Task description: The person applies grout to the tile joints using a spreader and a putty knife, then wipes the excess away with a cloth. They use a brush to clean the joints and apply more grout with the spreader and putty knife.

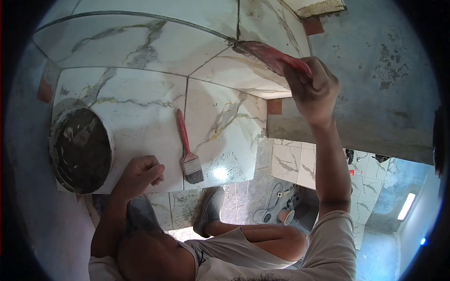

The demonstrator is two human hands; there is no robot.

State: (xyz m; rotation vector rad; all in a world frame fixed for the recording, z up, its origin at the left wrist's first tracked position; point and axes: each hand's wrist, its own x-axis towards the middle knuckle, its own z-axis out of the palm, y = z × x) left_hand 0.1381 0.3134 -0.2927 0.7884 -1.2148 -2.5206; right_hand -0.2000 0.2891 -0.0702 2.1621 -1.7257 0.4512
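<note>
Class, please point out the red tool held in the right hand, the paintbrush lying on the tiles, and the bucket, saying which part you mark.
Red tool [271, 56], head view: on its broad red body.
Paintbrush [185, 142], head view: on its red handle.
Bucket [112, 146], head view: on its rim, image right.

Right arm [332, 164] outstretched, left fingers [152, 172] curled

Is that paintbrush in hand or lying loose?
Lying loose: the paintbrush rests on pale tiles; neither left hand nor right hand touches it.
</note>
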